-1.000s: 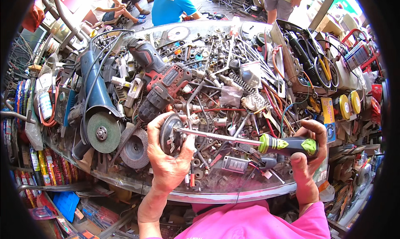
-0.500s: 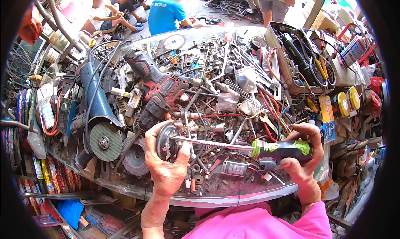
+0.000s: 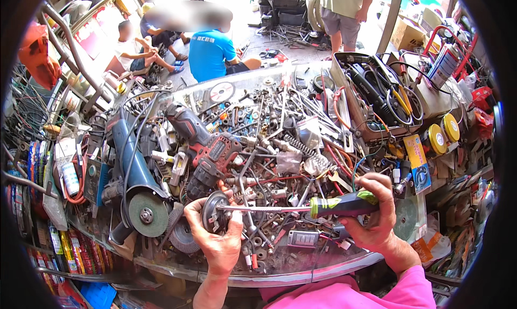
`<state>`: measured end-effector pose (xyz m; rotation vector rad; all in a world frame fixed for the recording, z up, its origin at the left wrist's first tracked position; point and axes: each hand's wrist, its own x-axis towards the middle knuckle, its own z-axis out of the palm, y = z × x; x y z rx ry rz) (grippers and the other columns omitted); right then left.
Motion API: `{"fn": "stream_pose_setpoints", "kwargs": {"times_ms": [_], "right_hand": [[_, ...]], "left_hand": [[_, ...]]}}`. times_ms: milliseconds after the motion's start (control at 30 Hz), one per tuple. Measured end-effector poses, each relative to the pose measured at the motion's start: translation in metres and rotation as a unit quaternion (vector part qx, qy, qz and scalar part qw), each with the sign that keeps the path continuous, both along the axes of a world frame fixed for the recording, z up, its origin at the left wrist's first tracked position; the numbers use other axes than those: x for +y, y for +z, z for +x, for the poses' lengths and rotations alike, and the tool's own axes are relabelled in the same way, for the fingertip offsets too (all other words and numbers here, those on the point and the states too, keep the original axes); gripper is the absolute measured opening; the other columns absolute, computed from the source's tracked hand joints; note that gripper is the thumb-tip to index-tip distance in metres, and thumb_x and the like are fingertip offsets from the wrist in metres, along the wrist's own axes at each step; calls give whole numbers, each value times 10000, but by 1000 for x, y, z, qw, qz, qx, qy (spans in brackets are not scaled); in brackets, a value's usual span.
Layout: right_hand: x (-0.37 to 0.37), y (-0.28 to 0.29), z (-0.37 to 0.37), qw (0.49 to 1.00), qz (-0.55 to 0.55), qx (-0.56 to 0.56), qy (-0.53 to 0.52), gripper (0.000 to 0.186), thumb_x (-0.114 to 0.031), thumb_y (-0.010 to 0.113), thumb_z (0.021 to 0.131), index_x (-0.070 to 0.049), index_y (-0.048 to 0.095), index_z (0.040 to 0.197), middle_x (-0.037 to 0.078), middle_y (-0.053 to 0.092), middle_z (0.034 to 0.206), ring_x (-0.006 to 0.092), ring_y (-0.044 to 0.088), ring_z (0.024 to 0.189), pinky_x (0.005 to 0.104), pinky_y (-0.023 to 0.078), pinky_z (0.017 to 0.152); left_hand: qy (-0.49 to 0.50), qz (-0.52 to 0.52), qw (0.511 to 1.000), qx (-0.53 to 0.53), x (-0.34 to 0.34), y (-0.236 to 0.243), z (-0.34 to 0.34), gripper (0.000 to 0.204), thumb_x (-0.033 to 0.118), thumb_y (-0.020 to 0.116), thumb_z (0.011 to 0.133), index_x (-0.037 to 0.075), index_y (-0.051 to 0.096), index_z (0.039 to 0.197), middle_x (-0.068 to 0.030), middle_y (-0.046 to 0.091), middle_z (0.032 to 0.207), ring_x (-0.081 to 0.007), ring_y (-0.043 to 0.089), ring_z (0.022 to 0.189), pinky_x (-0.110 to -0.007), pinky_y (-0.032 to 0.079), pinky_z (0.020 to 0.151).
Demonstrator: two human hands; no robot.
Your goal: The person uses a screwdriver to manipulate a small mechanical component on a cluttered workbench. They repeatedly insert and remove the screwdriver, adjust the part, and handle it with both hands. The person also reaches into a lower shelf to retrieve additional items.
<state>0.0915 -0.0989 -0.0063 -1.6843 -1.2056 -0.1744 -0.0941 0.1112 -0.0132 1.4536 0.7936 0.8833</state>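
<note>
Near the front of the cluttered table, my left hand [image 3: 223,251] grips a round black disc-shaped part [image 3: 214,213] with metal fittings, thumb on one side and fingers on the other. My right hand [image 3: 379,228] is closed round the black and green handle of a screwdriver [image 3: 344,205]. Its long metal shaft lies nearly level, pointing left, with the tip at the disc; the exact contact point is too small to tell. Just beyond the disc lies a red and black cordless drill [image 3: 212,155]. A small grey box with wires [image 3: 303,238] sits below the shaft.
A blue angle grinder [image 3: 132,158] and a wire wheel [image 3: 184,236] lie left. Loose bolts, springs and tools cover the table. An open tool case [image 3: 371,128] stands at the back right, beside yellow-lidded tins [image 3: 437,139]. Several people are beyond the table, one in a blue shirt [image 3: 211,56].
The view has tilted up, so the table appears lower. My right hand and the screwdriver have shifted left, and the shaft is more level. The disc stays in my left hand.
</note>
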Motion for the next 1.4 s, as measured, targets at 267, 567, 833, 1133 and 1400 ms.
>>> {"fn": "stream_pose_setpoints", "kwargs": {"times_ms": [267, 567, 833, 1133, 1400], "right_hand": [[1, -3, -1, 1000, -3, 13, 12, 733, -75, 872, 665, 1, 515, 1302, 180, 613, 1070, 300, 606, 960, 384, 514, 794], [-5, 9, 3, 998, -25, -50, 19, 741, -161, 917, 634, 0, 549, 1257, 147, 641, 1015, 277, 627, 838, 359, 523, 672], [-16, 5, -6, 961, 14, 268, -67, 660, -475, 807, 789, 47, 587, 1127, 40, 612, 925, 103, 573, 749, 244, 468, 665], [-14, -1, -16, 994, 26, 105, -9, 774, -469, 769, 832, 79, 439, 1267, 135, 569, 951, 162, 568, 742, 286, 463, 701], [-14, -5, -7, 999, 37, 13, 17, 739, -364, 830, 798, 29, 437, 1286, 148, 583, 1006, 213, 560, 892, 343, 477, 796]], "left_hand": [[-8, 57, 998, -18, 4, -14, 0, 384, -45, 659, 868, 56, 346, 1066, -196, 639, 1066, -146, 659, 728, -210, 502, 444], [-6, 91, 996, -2, 6, -14, -1, 409, -25, 686, 849, 56, 341, 1054, -172, 641, 1039, -133, 646, 711, -225, 508, 451], [-30, 129, 991, 37, 0, -12, -3, 403, -32, 664, 849, 46, 346, 1084, -187, 639, 1095, -116, 632, 709, -216, 496, 478], [-24, 48, 997, -55, -2, -6, 0, 510, -32, 652, 841, 52, 329, 1226, -211, 621, 1138, -208, 695, 850, -203, 527, 501], [-32, 58, 998, -7, 1, -2, 2, 529, -62, 634, 820, 1, 430, 1304, -175, 630, 1139, -193, 700, 846, -211, 532, 497]]}}
